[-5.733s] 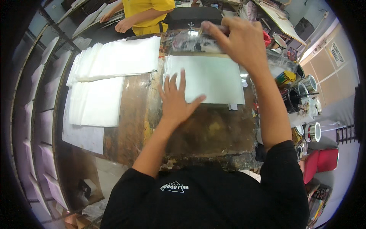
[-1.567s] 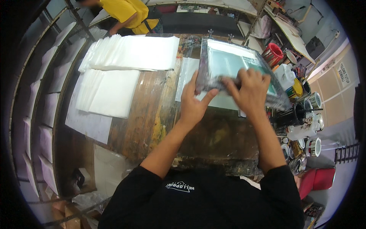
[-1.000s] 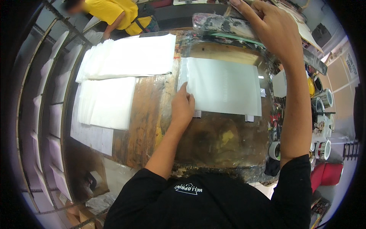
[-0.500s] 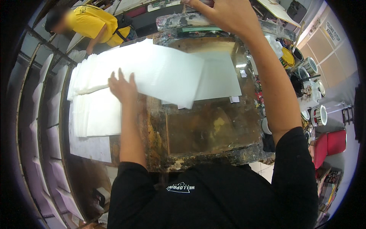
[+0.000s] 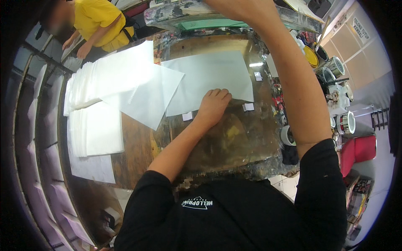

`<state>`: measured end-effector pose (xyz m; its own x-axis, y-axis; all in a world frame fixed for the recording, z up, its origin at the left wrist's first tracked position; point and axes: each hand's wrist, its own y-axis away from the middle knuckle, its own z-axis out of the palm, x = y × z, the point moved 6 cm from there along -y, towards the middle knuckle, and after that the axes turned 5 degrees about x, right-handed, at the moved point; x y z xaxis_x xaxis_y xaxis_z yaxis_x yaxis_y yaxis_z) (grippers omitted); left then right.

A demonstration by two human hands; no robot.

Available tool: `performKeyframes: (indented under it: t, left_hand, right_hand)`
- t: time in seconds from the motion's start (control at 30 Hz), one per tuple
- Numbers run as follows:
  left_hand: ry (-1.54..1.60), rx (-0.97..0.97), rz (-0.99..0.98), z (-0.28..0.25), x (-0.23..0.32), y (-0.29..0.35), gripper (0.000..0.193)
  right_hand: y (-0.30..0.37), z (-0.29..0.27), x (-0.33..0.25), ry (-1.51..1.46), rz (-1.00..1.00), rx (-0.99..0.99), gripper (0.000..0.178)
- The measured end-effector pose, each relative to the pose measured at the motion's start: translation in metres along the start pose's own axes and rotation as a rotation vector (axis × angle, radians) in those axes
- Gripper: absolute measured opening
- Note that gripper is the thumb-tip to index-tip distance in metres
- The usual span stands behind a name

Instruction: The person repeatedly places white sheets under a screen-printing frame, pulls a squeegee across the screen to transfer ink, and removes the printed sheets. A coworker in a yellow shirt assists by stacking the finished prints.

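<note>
A white sheet [image 5: 201, 69] lies on the stained, glossy board [image 5: 209, 146] in front of me. At its near edge, my left hand [image 5: 213, 106] has its fingers bent together on the sheet; the fingertips are hidden. My right arm stretches far forward. There my right hand [image 5: 247, 9] is against a raised, paint-stained frame [image 5: 171, 13] with a green strip along its lower side. The picture's upper rim cuts off the right fingers. Another white sheet [image 5: 157, 94] lies askew, partly over the stacks of white sheets [image 5: 121, 69] on the left.
Small folded white paper pieces [image 5: 249, 107] sit along the sheet's edges. Paint cans [image 5: 335, 67] crowd the right side, near a red chair [image 5: 360, 152]. A rack with shelves [image 5: 52, 167] stands at left. A person in a yellow shirt [image 5: 98, 21] is at the far left.
My left hand has moved right, from beside the stacks to the near edge of the sheet on the board. The moving, blurred sheet now lies askew by the stacks. My right arm stays stretched forward.
</note>
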<state>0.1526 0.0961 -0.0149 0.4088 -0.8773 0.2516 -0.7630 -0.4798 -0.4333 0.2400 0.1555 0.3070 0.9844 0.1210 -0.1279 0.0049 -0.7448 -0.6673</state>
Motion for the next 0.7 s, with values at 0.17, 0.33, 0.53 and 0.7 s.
performKeyframes:
  t: [0.17, 0.33, 0.53, 0.7]
  left_hand:
    - [0.026, -0.030, -0.140, -0.003, 0.008, 0.008, 0.075]
    - [-0.050, -0.220, -0.226, 0.004, 0.017, 0.018, 0.131]
    - [-0.028, -0.217, -0.196, 0.003, 0.018, 0.015, 0.125]
    - [0.004, -0.135, -0.148, 0.001, 0.022, 0.017, 0.120]
  right_hand:
    - [-0.012, 0.000, 0.013, 0.035, -0.038, 0.069, 0.087]
    - [-0.016, -0.003, 0.008, 0.051, -0.046, -0.009, 0.089]
    - [-0.019, -0.004, -0.003, 0.108, 0.091, -0.067, 0.088]
    - [-0.014, -0.001, 0.005, 0.079, 0.007, 0.022, 0.089]
